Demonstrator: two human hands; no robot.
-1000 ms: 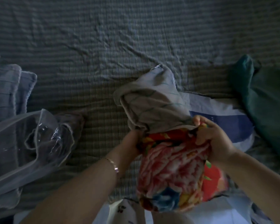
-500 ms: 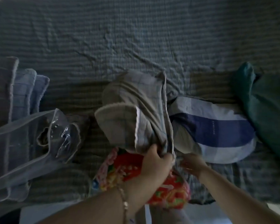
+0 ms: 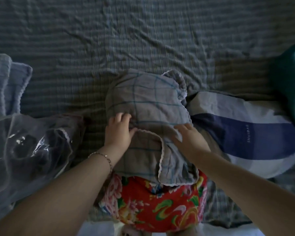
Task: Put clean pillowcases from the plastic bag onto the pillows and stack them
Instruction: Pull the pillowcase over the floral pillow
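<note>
head view: one floral pillow [image 3: 153, 201] runs lengthwise away from the person, its far part inside one grey checked pillowcase [image 3: 148, 106]. the closed end lies beyond both hands, the frilled opening behind the wrists. left hand [image 3: 118, 132] bunches the cloth in curled fingers; right hand [image 3: 187, 137] lies flat on it, fingers spread. a rumpled bed sheet [image 3: 143, 40] is underneath. one plastic bag [image 3: 24, 150] lies left of the left hand, one striped pillow [image 3: 255, 133] right of the right.

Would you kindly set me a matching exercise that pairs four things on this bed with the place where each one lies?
Things:
1. plastic bag
2. floral pillow
3. blue-striped pillow
4. teal cloth

Places:
A. far right edge
B. partly inside the grey checked pillowcase
C. far left
D. just right of the pillowcase

Pairs: 1-C, 2-B, 3-D, 4-A.
</note>
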